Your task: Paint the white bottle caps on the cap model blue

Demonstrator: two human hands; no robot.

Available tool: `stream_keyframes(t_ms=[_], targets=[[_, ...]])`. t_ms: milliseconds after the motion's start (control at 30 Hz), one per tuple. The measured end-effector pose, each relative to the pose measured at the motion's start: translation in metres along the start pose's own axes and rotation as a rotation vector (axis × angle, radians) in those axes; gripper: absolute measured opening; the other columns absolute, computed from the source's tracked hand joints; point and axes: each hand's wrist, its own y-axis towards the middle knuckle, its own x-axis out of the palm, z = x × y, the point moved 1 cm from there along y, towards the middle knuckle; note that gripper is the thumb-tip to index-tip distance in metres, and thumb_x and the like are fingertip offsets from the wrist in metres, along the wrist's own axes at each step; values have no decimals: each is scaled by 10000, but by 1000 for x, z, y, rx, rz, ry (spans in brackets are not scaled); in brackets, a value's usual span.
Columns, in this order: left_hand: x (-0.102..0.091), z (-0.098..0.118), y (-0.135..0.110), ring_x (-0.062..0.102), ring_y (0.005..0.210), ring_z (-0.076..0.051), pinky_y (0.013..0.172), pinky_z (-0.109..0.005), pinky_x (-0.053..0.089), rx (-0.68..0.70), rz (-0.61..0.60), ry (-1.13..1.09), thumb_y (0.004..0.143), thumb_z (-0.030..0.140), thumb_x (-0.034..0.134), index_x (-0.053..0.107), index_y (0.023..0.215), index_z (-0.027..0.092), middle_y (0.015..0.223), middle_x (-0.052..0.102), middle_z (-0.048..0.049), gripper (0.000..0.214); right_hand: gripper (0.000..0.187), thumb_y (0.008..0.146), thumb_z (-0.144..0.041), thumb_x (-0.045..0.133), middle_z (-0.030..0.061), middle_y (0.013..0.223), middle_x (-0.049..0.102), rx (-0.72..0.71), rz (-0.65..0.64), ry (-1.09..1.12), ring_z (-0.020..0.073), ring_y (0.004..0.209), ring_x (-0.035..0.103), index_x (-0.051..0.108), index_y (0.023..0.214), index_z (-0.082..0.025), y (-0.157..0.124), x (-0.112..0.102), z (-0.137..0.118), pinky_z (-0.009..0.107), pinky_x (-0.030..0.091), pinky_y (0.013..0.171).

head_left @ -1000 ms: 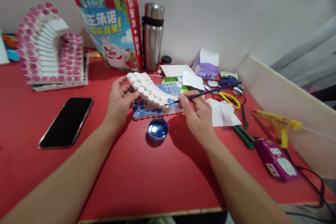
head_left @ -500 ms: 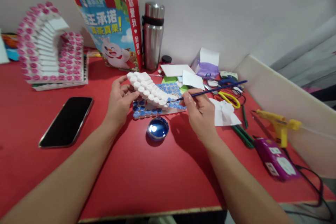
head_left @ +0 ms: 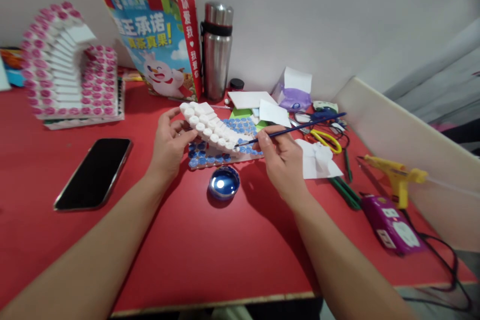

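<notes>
My left hand (head_left: 170, 140) grips the upper left end of a curved white model staircase (head_left: 210, 125), edged with rows of round white pieces. The staircase slants down to the right over a base (head_left: 210, 161) covered in blue-painted rounds. In my right hand (head_left: 281, 157) is a thin dark-blue paintbrush (head_left: 300, 127), pinched near its lower part. The brush tip meets the lower right end of the white row, where some rounds are blue. A small round dish of blue paint (head_left: 224, 183) sits in front of the model.
On the red table (head_left: 210, 260) lie a phone (head_left: 95, 172), a yellow glue gun (head_left: 397, 175), a purple box (head_left: 392, 225) with cables, and yellow-handled scissors (head_left: 326, 141). Behind stand a pink-and-white model staircase (head_left: 71, 70), a shopping bag (head_left: 157, 35) and a steel flask (head_left: 217, 55).
The whole view has shifted slightly. Both hands keep their holds, and the brush tip stays at the lower right end of the white row.
</notes>
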Motion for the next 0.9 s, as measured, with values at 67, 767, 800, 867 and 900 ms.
stream_keyframes(t_ms=[67,767,800,867,900], targets=[[0,0,0,783,966,-281,879,-450,666,-2,9,-4,760,263,892,588,1437,260,1067,744,-51,743,220,1142,-429,680,11,876,808,-10,-17,0,185,788,768,718,1011,-256,0,2,0,353,583,764],[-1,-3,2,805,1036,-306,973,-522,693,14,8,-29,757,239,900,611,1422,274,1083,754,-49,726,230,1153,-459,672,16,887,817,6,9,-19,203,822,774,711,1030,-268,0,3,2,371,613,802],[-1,-3,2,807,1042,-308,984,-530,694,15,7,-31,759,234,899,612,1423,275,1089,757,-50,724,232,1154,-460,669,20,899,821,3,0,-23,204,829,776,715,1033,-267,0,4,3,373,613,804],[-1,-3,2,805,1037,-307,987,-534,694,13,6,-35,759,231,900,611,1423,273,1091,760,-53,725,235,1153,-461,672,23,900,822,-2,-2,-31,204,825,774,718,1030,-265,0,4,3,373,606,804],[-1,-3,2,802,1029,-306,978,-528,693,11,5,-35,757,232,901,609,1423,269,1087,759,-55,728,233,1150,-457,677,20,887,816,-2,7,-31,201,813,770,716,1025,-264,0,3,3,371,601,800]])
